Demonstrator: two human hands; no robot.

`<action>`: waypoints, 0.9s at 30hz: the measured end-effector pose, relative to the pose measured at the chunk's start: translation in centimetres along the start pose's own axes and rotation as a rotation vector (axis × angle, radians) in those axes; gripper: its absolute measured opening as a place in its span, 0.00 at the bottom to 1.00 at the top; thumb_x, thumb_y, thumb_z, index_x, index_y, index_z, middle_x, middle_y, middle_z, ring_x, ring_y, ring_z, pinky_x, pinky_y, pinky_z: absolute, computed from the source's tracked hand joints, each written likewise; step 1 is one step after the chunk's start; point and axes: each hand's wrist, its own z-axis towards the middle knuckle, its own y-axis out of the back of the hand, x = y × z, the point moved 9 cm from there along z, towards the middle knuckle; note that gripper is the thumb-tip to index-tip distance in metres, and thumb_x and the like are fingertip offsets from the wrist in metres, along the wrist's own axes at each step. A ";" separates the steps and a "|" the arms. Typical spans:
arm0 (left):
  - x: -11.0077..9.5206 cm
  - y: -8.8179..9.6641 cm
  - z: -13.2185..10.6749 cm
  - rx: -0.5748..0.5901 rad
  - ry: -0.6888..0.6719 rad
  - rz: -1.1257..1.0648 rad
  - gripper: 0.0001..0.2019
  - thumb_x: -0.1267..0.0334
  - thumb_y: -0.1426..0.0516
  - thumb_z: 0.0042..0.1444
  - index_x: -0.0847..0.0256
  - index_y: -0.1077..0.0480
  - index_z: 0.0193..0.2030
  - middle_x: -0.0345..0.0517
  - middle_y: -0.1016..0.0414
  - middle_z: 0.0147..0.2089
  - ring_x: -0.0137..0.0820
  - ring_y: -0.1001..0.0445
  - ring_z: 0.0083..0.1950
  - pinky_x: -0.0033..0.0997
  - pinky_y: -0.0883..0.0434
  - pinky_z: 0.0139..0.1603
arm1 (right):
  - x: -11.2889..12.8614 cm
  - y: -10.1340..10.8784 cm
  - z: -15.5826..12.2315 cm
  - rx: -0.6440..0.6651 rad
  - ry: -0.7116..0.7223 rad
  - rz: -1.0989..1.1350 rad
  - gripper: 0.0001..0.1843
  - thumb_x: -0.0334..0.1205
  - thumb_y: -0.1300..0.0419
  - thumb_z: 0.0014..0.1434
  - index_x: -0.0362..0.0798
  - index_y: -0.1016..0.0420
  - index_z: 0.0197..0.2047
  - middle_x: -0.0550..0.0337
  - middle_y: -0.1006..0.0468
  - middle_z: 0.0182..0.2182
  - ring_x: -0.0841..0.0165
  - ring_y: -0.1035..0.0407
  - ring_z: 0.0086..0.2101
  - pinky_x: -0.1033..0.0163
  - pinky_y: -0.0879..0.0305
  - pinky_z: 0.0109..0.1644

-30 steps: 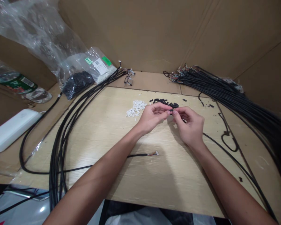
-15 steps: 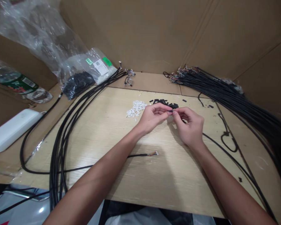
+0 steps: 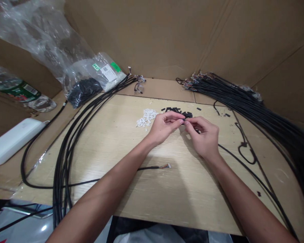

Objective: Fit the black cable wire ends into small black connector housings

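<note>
My left hand (image 3: 164,127) pinches a short black tube (image 3: 183,118) between thumb and fingertips. My right hand (image 3: 204,135) is closed on the end of a black cable (image 3: 245,167), which runs from under the palm toward the lower right. The fingertips of both hands meet at the tube, so the cable's tip is mostly hidden. Just behind the fingers lies a pile of short black tubes (image 3: 172,109). A heap of small white connector housings (image 3: 146,118) sits left of it. Nearer to me lies another cable end with coloured wires and a white connector (image 3: 169,165).
Several looped black cables (image 3: 63,158) lie on the left. A thick cable bundle (image 3: 233,92) with bare wire ends spans the right. Plastic bags (image 3: 84,89), a bottle (image 3: 22,91), a white box (image 3: 16,140) and glasses (image 3: 138,88) stand or lie toward the back and left.
My right fingertips have moved slightly left, closer to the left ones, and less of the cable tip and tube shows between them. Otherwise the scene is the same.
</note>
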 end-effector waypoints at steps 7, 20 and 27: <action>-0.2 0.0 0.1 0.010 -0.035 -0.005 0.12 0.57 0.25 0.58 0.60 0.13 0.45 0.48 0.12 0.45 0.33 0.16 0.46 0.36 0.22 0.53 | -1.0 0.0 0.0 -0.020 -0.080 0.096 0.08 0.45 0.29 0.67 0.53 0.09 0.40 0.58 0.13 0.34 0.63 0.21 0.31 0.55 0.24 0.38; -0.2 0.2 0.1 -0.013 -0.027 -0.009 0.11 0.58 0.25 0.58 0.60 0.13 0.45 0.49 0.12 0.44 0.33 0.16 0.44 0.34 0.21 0.50 | -0.5 -0.3 -0.2 -0.012 -0.040 0.083 0.08 0.45 0.29 0.68 0.54 0.08 0.40 0.57 0.12 0.35 0.62 0.21 0.31 0.53 0.23 0.38; -0.2 0.3 0.0 -0.029 -0.014 0.004 0.13 0.57 0.24 0.57 0.60 0.12 0.45 0.49 0.12 0.43 0.32 0.17 0.43 0.35 0.21 0.50 | -0.7 -0.3 -0.1 -0.010 -0.072 0.127 0.08 0.45 0.29 0.66 0.54 0.07 0.41 0.56 0.11 0.35 0.62 0.20 0.32 0.54 0.22 0.38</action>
